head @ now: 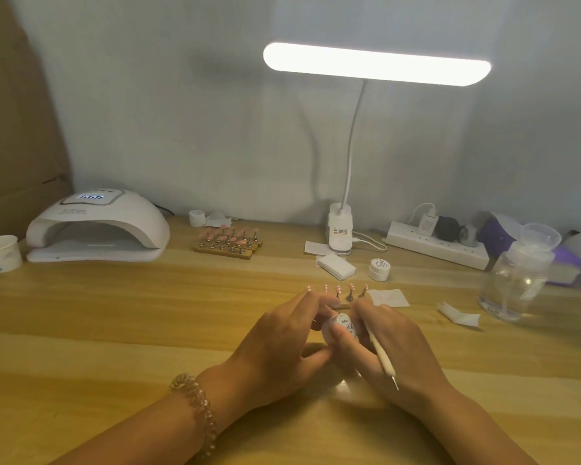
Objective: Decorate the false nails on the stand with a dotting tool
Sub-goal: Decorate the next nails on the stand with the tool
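clearly, the dotting tool [381,355] is judged light, thin and stiff, and a fine metal tip is seen at its near end. it is best taken on the white shaft, as a pen is held. it is kept among the curled fingers of the right hand [396,350], whose thumb is also pressed on a small white jar [341,327]. the jar is gripped from the other side by the curled fingers of the left hand [282,340] and is held just above the wooden table [114,313]. whether its lid is being loosened or tightened cannot be told.

the false nails [338,290] are set in a row just beyond the fingertips, near the middle of the table. their stand is mostly hidden behind the hands. they are judged very light, thin and easily tipped on their small holders, so only the tool's tip should be brought to them, with the base steadied.

five nails are counted in the near row, and one dotting tool. three jars are counted: the one held, a second jar [379,269] near the desk lamp [376,63], and a third jar [197,218] at the back beside a second stand [228,245], whose nails are too small to be counted.
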{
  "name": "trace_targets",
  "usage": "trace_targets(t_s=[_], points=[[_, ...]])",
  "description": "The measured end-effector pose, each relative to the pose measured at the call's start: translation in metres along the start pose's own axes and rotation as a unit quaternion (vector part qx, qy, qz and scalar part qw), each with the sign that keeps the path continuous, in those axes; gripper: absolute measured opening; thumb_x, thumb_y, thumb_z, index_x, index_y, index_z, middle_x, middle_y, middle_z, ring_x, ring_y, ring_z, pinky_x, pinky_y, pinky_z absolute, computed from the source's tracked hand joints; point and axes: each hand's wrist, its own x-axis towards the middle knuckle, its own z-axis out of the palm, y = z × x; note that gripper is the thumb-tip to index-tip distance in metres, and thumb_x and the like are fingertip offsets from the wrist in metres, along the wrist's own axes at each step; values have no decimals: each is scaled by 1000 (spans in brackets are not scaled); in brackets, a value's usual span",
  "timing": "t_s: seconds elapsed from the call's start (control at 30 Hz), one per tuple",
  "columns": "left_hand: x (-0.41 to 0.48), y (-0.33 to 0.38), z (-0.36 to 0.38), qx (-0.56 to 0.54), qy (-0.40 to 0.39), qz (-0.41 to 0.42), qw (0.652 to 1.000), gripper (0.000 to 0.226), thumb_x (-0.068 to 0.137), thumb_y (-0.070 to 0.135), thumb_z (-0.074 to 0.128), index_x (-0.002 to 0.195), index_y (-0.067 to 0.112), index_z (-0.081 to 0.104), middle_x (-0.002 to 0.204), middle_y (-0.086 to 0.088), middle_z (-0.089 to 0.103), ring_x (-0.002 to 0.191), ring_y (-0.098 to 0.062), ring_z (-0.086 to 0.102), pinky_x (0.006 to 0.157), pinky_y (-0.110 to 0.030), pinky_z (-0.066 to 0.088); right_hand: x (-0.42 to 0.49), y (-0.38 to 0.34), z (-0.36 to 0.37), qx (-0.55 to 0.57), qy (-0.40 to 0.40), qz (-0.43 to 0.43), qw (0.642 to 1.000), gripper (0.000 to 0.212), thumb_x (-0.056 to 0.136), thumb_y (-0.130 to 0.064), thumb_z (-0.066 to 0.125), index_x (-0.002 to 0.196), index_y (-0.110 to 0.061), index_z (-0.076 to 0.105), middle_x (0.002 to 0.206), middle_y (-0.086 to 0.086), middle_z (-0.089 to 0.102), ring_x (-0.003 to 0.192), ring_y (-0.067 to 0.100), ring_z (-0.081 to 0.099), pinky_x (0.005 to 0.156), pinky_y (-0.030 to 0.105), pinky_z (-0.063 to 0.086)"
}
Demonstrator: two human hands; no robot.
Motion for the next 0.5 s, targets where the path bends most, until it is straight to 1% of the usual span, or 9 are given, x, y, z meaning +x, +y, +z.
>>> trace_targets(t_s=[0.1,0.17,0.23,0.3,0.37,0.43,0.5], points=[[1,0,-1,-5,8,2,1000,49,84,41,61,126,16,54,108,4,66,95,-8,66,80,-30,58,1,-1,2,3,16,16,1000,46,84,-72,36,72,-28,36,63,-11,45,65,6,43,57,22,31],[4,1,-2,-11,26,0,1000,51,83,40,63,126,14,55,105,3,67,92,-9,66,79,-29,58,1,-3,4,-1,34,18,999,43,87,-73,35,75,-32,37,67,-12,48,69,7,46,59,25,37],[6,2,-3,-8,34,3,999,52,83,39,65,126,12,56,102,2,68,90,-10,66,78,-29,58,1,-3,7,-13,50,13,999,39,91,-71,32,81,-35,40,71,-14,50,72,7,46,59,26,39],[5,5,-2,14,26,10,1000,50,85,39,63,125,12,57,103,2,67,89,-11,66,76,-32,58,1,-4,8,-45,60,12,997,37,93,-70,28,82,-36,39,69,-13,47,70,8,44,57,26,35],[3,7,0,57,28,26,998,46,87,39,60,124,11,58,105,1,66,87,-12,65,74,-32,57,1,-5,10,-74,71,16,995,40,95,-70,26,79,-35,38,66,-11,46,66,10,41,55,29,35],[4,8,2,101,35,27,994,45,89,40,56,125,13,58,107,2,65,88,-12,64,72,-29,56,2,-6,10,-80,83,29,993,44,93,-71,27,76,-32,39,63,-10,45,64,10,41,54,30,37],[6,8,2,128,34,18,991,50,88,43,58,129,15,54,114,2,62,94,-12,63,73,-20,52,5,-5,7,-80,102,37,991,44,91,-72,27,76,-33,39,63,-11,45,61,9,43,52,28,35]])
